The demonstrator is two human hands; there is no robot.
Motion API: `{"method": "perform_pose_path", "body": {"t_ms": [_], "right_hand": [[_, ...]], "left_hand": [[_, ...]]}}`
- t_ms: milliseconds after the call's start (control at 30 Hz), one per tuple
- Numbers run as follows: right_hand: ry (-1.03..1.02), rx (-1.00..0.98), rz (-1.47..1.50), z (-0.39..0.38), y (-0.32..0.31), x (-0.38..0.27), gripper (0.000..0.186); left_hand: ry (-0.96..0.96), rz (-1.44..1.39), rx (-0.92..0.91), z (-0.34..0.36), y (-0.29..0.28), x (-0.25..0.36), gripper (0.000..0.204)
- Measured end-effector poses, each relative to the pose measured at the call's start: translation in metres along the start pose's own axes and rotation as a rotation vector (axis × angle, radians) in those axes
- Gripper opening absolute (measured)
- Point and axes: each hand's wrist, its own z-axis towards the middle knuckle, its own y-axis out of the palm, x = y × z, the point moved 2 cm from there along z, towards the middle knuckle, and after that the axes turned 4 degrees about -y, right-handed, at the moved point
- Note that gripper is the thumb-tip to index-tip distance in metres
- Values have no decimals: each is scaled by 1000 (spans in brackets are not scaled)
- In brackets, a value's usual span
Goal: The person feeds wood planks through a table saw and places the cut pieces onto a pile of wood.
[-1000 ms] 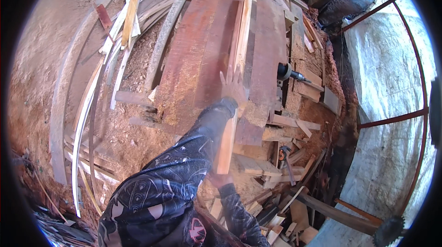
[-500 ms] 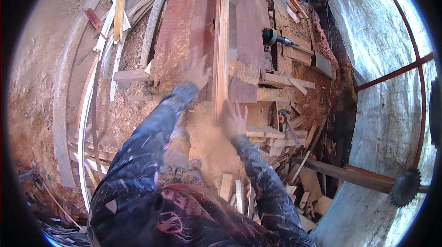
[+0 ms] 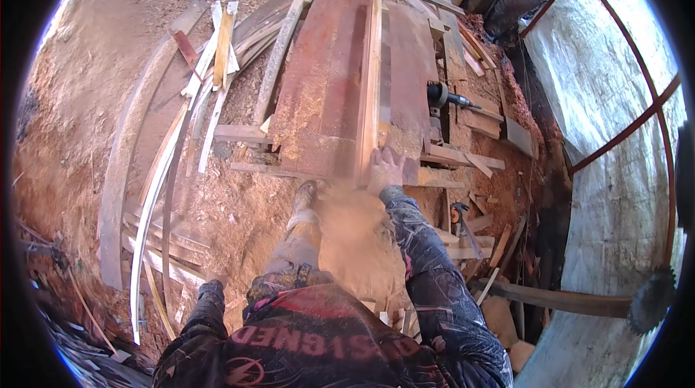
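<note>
A long pale wooden beam (image 3: 371, 77) lies lengthwise on a wide reddish-brown panel of boards (image 3: 318, 91) dusted with sawdust. My right hand (image 3: 388, 169) rests at the beam's near end, against its right side, fingers stretched out and a little apart over the panel's near edge. Down at the lower left, my left arm hangs away from the panel. Only a small blurred bit of my left hand (image 3: 214, 279) shows past the cuff, and its fingers cannot be made out.
A black power tool (image 3: 450, 98) lies at the panel's right edge. Long thin offcuts (image 3: 170, 163) lean at left. Below right are an orange-and-black tool (image 3: 458, 213) and scrap wood. A round toothed saw blade (image 3: 651, 300) hangs near the pale sheeting (image 3: 615, 192) at far right.
My left hand has left the panel and dropped to the lower left. My right hand stays by the beam's near end. The whole view has shifted, showing more of the far ground.
</note>
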Motion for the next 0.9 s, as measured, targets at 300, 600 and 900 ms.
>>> {"method": "perform_pose_path", "body": {"t_ms": [300, 600, 900], "right_hand": [[27, -269, -53, 53, -26, 13, 98], [25, -190, -23, 113, -17, 37, 91], [45, -109, -37, 160, -24, 53, 99]], "left_hand": [[259, -348, -24, -50, -59, 167, 52], [358, -509, 32, -40, -62, 186, 47], [30, -433, -129, -20, -11, 113, 47]]}}
